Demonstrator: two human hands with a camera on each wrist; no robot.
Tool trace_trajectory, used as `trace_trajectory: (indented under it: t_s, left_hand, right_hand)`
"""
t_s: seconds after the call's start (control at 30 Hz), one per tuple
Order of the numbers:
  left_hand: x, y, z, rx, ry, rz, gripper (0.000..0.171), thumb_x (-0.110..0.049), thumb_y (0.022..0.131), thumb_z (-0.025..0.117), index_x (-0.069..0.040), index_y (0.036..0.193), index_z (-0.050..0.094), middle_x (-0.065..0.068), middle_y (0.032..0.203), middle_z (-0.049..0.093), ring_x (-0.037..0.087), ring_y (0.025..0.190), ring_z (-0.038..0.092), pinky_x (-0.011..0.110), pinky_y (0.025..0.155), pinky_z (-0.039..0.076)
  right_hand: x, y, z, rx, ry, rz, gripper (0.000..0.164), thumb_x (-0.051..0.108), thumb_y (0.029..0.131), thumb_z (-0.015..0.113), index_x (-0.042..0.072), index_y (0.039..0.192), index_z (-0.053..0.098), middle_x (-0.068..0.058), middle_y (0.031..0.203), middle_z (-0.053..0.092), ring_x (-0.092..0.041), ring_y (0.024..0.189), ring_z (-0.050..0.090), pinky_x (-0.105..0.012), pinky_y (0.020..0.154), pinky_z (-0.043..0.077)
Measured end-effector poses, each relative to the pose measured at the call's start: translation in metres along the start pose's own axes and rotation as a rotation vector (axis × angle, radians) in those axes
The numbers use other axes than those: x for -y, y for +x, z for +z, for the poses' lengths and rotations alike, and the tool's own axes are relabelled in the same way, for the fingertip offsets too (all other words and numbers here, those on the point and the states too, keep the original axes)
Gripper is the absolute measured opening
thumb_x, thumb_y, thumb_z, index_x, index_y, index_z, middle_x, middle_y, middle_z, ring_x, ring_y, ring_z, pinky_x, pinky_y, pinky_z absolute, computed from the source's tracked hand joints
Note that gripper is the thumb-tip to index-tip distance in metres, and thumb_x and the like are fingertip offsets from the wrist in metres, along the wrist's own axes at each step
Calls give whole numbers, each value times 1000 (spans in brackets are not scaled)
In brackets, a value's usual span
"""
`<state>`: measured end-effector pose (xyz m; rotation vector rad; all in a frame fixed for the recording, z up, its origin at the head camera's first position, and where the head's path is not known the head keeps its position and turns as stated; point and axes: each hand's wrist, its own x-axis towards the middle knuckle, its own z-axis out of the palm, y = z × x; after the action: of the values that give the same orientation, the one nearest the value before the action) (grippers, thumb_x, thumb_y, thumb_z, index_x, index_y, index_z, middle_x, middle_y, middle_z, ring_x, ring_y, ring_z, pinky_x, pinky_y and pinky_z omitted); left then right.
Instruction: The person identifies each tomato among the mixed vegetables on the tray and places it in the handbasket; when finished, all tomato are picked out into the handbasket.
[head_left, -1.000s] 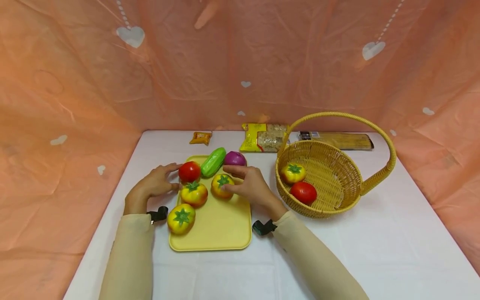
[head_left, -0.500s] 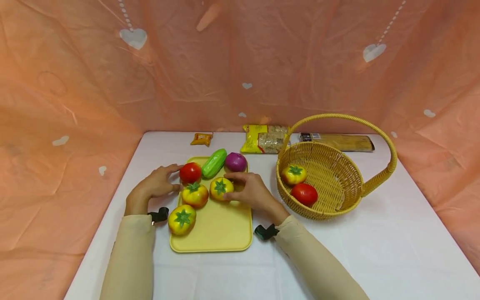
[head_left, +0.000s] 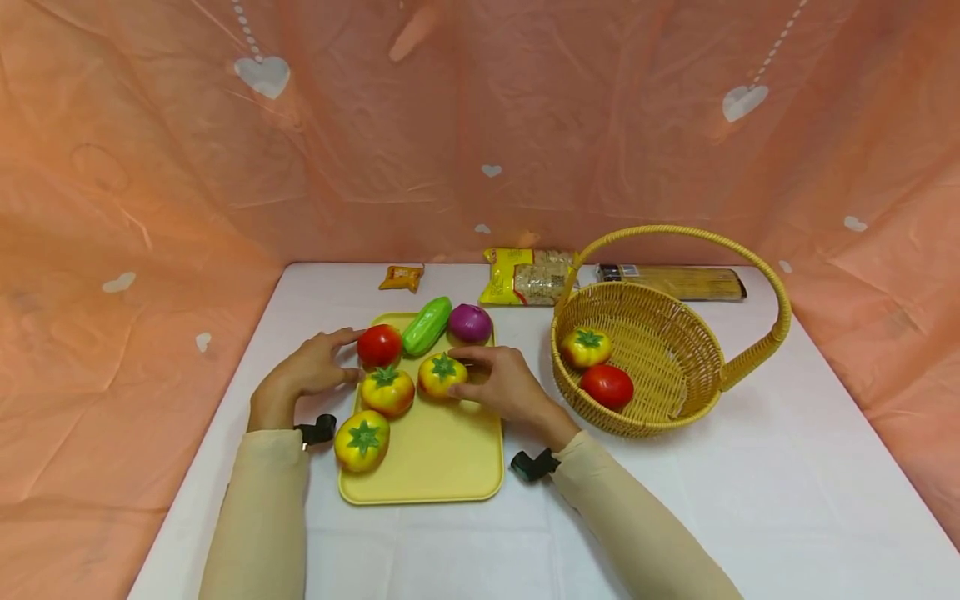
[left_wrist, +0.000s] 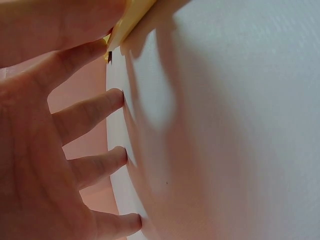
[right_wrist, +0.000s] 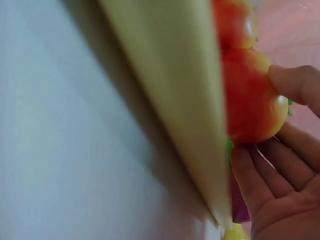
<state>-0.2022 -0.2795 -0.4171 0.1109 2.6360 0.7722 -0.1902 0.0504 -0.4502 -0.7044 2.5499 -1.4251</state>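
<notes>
1. Curtain (head_left: 600, 125): orange-pink cloth with pale hearts, seemingly hung as a plain backdrop; it spans the back and both sides.
2. Tabletop (head_left: 420, 550): white-covered, one; it carries everything below.
3. Wicker basket (head_left: 637, 427): stands right of the tray, probably so that the right hand can reach it easily; its arched handle leans rightward, leaving the mouth accessible. One.
4. Tray (head_left: 442, 450): yellow, set between the hands, its low rim presumably checking round things from rolling. One.
5. Packets: one yellow-and-clear packet (head_left: 517, 279) and one long flat packet (head_left: 686, 283), lying at the back edge, perhaps to stay out of the way. Two.
6. Hands: two. The left hand (head_left: 318, 364) has its fingers spread beside the tray's left edge, perhaps as a steadying guard; whether it touches the rim or the near tomato cannot be told. The right hand (head_left: 502, 375) pinches a yellow-red fruit (head_left: 441, 375) between thumb and curved fingers, a grip suited to its round sides; the fruit is over the tray's upper right part.
7. Cucumber (head_left: 427, 327): green, slanted across the tray's far rim. One.
8. Yellow-red fruits, green-topped: four, three at the tray (the pinched one included) and one in the basket.
9. Red tomatoes: two, one at the tray's far left corner (head_left: 378, 346), one in the basket.
10. Onion (head_left: 470, 323): purple, at the far right corner. One.
11. Sachet (head_left: 401, 277): orange, behind the tray. One.
</notes>
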Motion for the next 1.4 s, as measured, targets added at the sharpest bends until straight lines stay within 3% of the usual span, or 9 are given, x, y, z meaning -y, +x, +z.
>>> trace_trajectory:
  t_s: [0.17,0.4,0.6,0.8,1.07,1.27,1.4]
  left_hand:
    - [0,0,0,1,-10,-2,80,-24,97,78,-13,168,44,29,171,40,57,157,31,84,122,27]
    - [0,1,0,2,-8,3,80,-24,97,78,-14,168,44,29,170,41,57,156,33,84,122,27]
    - [1,1,0,-3,7,13,80,-24,97,78,-12,168,44,30,171,40,58,157,33,84,123,27]
    - [0,2,0,3,11,6,81,-25,97,78,-13,169,43,30,171,40,57,156,33,84,122,28]
    - [1,0,-1,4,13,-16,80,-26,98,76,-15,169,42,30,171,38,57,158,31,83,122,27]
    - [1,-1,-1,7,5,-25,81,-26,98,75,-15,170,41,30,172,37,57,158,29,84,122,27]
    - [2,0,0,4,11,-21,81,-26,98,76,-14,170,41,30,172,37,57,158,30,84,123,26]
  right_hand:
    - [10,-12,-23,83,194,-30,50,12,94,86,8,142,74,-8,141,76,-25,129,74,-36,113,58]
    - [21,-50,-86,164,355,-69,50,8,96,83,8,145,71,-11,146,72,-23,136,70,-30,111,58]
    - [-1,-87,-145,124,397,-129,49,-8,97,74,-9,146,64,-7,142,75,-17,124,75,-30,101,64]
    - [-27,-128,-185,63,379,-80,49,-14,99,67,-10,147,62,4,142,75,-12,126,75,-26,101,62]
    - [-43,-160,-208,9,336,29,47,-13,101,64,-10,148,61,7,140,76,-9,125,75,-24,97,63]
    - [-41,-156,-209,48,226,136,45,-2,103,70,-8,147,63,14,137,75,-2,123,73,-23,95,64]
    - [-39,-147,-206,87,175,188,47,6,102,75,-4,146,66,5,139,74,0,124,71,-22,97,63]
